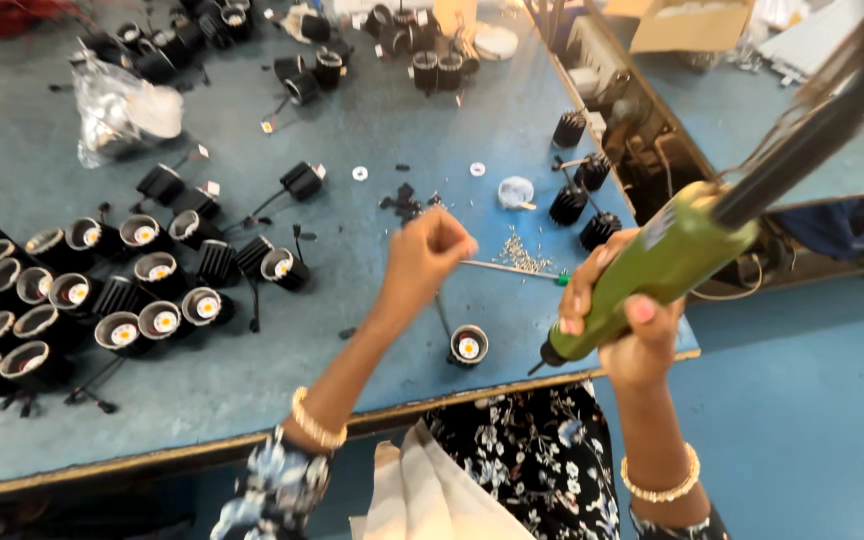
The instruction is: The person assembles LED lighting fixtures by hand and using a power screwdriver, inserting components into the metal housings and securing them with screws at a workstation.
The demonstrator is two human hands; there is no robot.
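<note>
My right hand (624,318) grips a green electric screwdriver (652,272) with a black cable running up to the right; its bit points down at the table's front edge. My left hand (430,250) is closed in a fist with pinched fingers above the blue table (372,130); whether it holds a small part I cannot tell. A single black lamp housing (468,345) with a yellow centre stands just below and between both hands. A pile of small silver screws (522,252) lies beyond my hands.
Rows of black lamp housings (72,300) fill the table's left side. A hand screwdriver (512,270) lies near the screws. Black heat sinks (582,200) stand at the right edge, more housings (422,60) and a plastic bag (122,105) at the back.
</note>
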